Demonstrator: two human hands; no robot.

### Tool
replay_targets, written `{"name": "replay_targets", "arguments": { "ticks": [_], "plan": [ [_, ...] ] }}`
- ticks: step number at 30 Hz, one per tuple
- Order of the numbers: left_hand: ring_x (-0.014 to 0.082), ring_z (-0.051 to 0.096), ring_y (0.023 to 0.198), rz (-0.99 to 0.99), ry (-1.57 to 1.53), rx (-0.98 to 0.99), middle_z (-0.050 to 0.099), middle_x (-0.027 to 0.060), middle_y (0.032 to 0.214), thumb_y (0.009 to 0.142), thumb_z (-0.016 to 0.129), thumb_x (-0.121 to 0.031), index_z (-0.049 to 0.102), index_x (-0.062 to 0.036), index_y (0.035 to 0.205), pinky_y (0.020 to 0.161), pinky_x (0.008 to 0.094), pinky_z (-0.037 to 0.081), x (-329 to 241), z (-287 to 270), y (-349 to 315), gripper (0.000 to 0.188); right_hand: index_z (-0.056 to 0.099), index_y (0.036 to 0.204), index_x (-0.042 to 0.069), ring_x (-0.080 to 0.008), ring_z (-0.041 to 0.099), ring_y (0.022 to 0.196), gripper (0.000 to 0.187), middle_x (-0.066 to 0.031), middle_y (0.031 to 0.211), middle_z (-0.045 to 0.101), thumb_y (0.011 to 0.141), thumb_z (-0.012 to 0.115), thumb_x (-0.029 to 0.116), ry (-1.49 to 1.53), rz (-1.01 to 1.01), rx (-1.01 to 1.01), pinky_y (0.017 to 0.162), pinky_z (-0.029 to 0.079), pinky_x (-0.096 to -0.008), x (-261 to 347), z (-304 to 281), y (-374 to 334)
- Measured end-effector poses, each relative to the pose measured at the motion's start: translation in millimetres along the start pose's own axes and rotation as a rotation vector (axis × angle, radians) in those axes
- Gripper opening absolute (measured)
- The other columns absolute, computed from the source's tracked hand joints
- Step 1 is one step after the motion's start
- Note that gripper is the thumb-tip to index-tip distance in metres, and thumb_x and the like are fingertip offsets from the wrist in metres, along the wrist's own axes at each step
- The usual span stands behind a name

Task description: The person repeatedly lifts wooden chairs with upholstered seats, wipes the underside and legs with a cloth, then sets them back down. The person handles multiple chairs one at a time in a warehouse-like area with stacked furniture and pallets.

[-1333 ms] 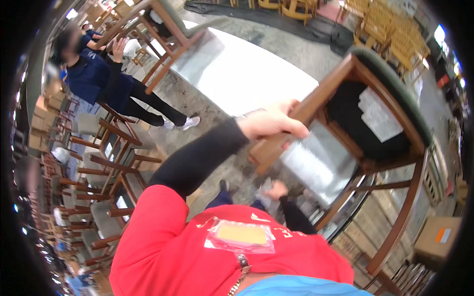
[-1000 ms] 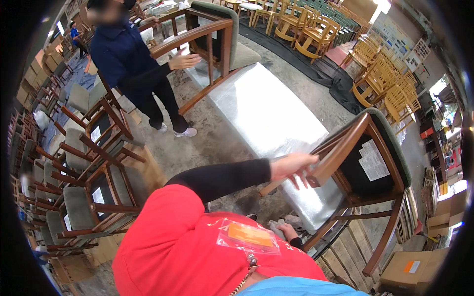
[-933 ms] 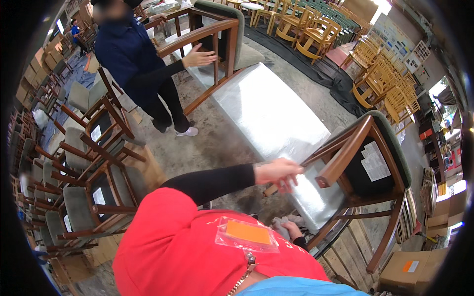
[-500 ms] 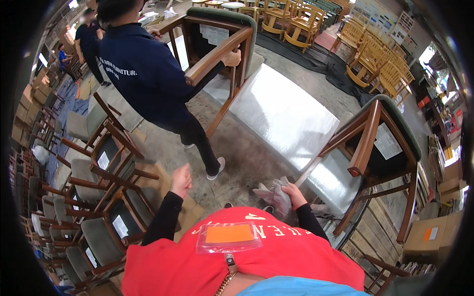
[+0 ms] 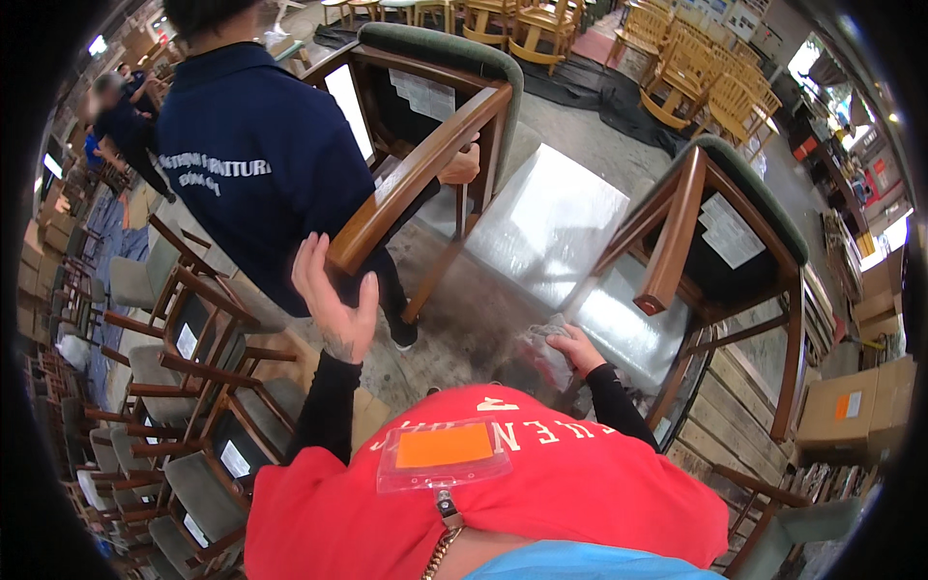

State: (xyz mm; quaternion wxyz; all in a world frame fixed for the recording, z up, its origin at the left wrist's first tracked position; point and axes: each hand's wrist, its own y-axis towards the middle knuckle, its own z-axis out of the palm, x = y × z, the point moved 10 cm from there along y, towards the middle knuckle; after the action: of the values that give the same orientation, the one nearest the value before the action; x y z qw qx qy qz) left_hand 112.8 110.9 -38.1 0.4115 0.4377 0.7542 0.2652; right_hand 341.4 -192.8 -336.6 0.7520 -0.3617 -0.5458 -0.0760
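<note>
My left hand (image 5: 338, 302) is raised with fingers apart beside the leg end of an upturned wooden chair (image 5: 425, 174) with a green-grey padded seat. Whether the fingertips touch the wood I cannot tell. In my right hand (image 5: 577, 350) is a crumpled pale cloth or plastic wad (image 5: 544, 356), bunched under the fingers. A person in a dark blue shirt (image 5: 251, 164) grips the chair's frame from the far side. To the right, a second upturned chair (image 5: 720, 237) rests on a shiny wrapped surface (image 5: 551, 222).
Several stacked padded chairs (image 5: 198, 493) crowd the left side. Yellowish wooden chairs (image 5: 667, 48) stand at the back on black sheeting (image 5: 599, 111). Cardboard boxes (image 5: 841, 416) and wooden slats (image 5: 730, 416) lie at the right. Other people (image 5: 121, 126) are at far left.
My left hand has risen and opened beside the near chair. That chair and the person holding it now appear closer. My right hand still holds the pale wad.
</note>
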Motion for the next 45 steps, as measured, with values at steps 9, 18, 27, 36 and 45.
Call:
{"name": "replay_targets", "arguments": {
  "ticks": [9, 18, 27, 36, 45],
  "plan": [
    [0.0125, 0.066, 0.086, -0.373, -0.523, 0.335, 0.069, 0.0058, 0.098, 0.092, 0.075, -0.015, 0.062, 0.0002, 0.122, 0.079, 0.0287, 0.052, -1, 90, 0, 0.036, 0.062, 0.123, -0.001, -0.0172, 0.068, 0.094, 0.036, -0.0088, 0.110, 0.070, 0.095, 0.065, 0.020, 0.372, -0.009, -0.085, 0.085, 0.054, -0.0330, -27, -33, -18],
    [0.0169, 0.071, 0.090, -0.378, -0.592, 0.869, 0.074, 0.0116, 0.099, 0.086, 0.077, -0.014, 0.060, -0.0006, 0.128, 0.083, 0.0310, 0.054, 12, 112, 9, 0.047, 0.056, 0.133, -0.001, -0.0231, 0.067, 0.109, 0.046, -0.0130, 0.124, 0.067, 0.098, 0.060, 0.029, 0.476, -0.172, 0.137, 0.094, 0.054, -0.0382, 81, 46, 59],
    [0.0138, 0.066, 0.102, -0.357, -0.497, 0.782, 0.071, 0.0075, 0.115, 0.093, 0.065, -0.005, 0.061, -0.0020, 0.133, 0.088, 0.0290, 0.052, 169, 100, 103, 0.040, 0.049, 0.137, 0.003, -0.0345, 0.057, 0.130, 0.059, -0.0206, 0.139, 0.055, 0.098, 0.061, 0.045, 0.875, -0.568, 0.171, 0.103, 0.053, -0.0526, 188, 101, 88],
    [0.0278, 0.069, 0.095, -0.095, 0.266, 0.582, 0.069, 0.0137, 0.106, 0.095, 0.066, -0.046, 0.066, -0.0001, 0.115, 0.084, 0.0389, 0.053, 360, 92, 251, 0.050, 0.043, 0.145, 0.006, -0.0471, 0.049, 0.134, 0.060, -0.0229, 0.151, 0.041, 0.102, 0.051, 0.047, 1.016, -0.339, 0.409, 0.102, 0.047, -0.0708, 256, 202, 91],
    [0.0159, 0.062, 0.053, -0.860, -0.578, 1.042, 0.061, 0.0052, 0.081, 0.098, 0.065, -0.026, 0.056, -0.0077, 0.114, 0.042, 0.0289, 0.050, 336, 138, 171, 0.026, 0.043, 0.142, -0.001, -0.0407, 0.068, 0.106, 0.070, -0.0271, 0.133, 0.056, 0.102, 0.047, 0.055, 0.873, -0.481, 0.052, 0.081, 0.063, -0.0493, 267, 107, 81]
  ]
}}
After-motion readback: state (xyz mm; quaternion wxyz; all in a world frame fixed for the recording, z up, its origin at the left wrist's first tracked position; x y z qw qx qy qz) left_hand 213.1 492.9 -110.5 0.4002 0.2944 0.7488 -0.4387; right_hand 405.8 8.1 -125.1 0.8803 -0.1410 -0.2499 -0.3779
